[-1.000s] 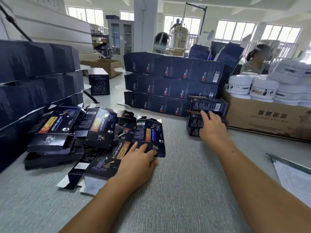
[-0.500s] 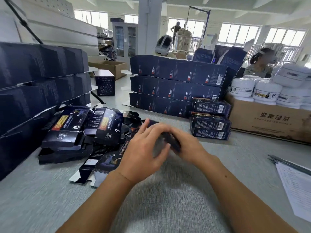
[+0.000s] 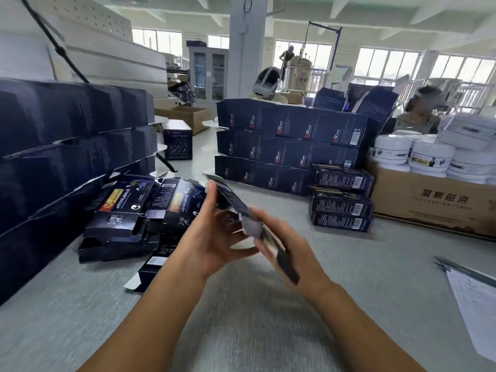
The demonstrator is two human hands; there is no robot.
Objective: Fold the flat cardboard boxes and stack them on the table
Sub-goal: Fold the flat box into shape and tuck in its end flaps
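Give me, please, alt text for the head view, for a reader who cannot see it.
The left hand and right hand hold a dark, blurred box above a grey table. A pile of flat boxes lies to the left; a stack of three folded ones stands to the right.

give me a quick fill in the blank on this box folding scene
The flat box is held by the left hand and right hand, so ____ hands are busy.
The stack of folded boxes is ____ boxes high.
The carton under the white jars is ____.
Missing: both; three; brown.
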